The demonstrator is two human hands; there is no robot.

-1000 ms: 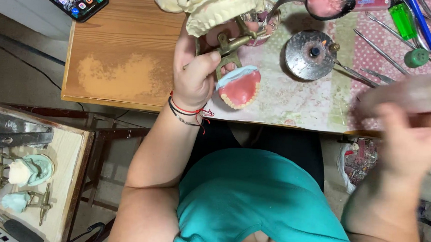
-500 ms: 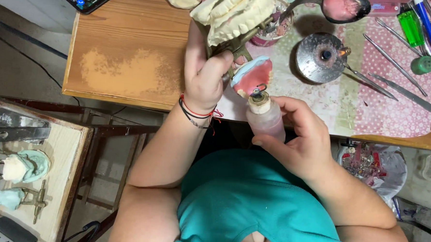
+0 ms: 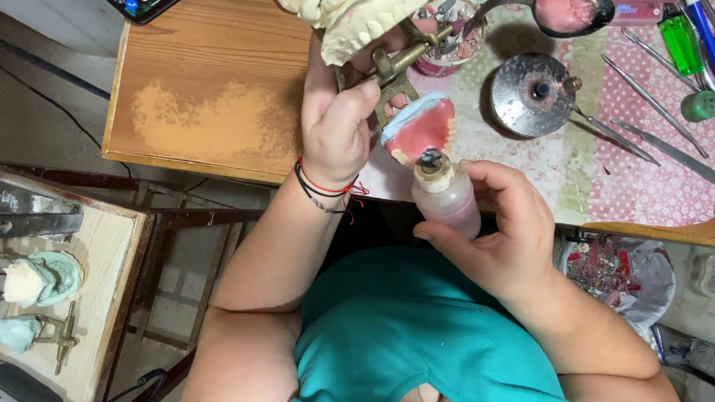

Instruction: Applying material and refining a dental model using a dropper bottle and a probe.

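Near the counter's (image 3: pixel 218 74) front edge, the left hand (image 3: pixel 336 128) grips a brass articulator (image 3: pixel 395 66) holding a pink denture (image 3: pixel 419 130), while the right hand (image 3: pixel 501 231) clasps a small bottle (image 3: pixel 446 195), whose nozzle should stay steady at the denture.

left hand (image 3: pixel 336 128) raised, fingers curled; right hand (image 3: pixel 505 227) gripping

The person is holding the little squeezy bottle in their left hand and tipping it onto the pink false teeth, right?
Not quite. The head view shows the small squeeze bottle in the right hand, not the left. Its tip does meet the pink denture. The left hand grips the brass articulator carrying that denture.
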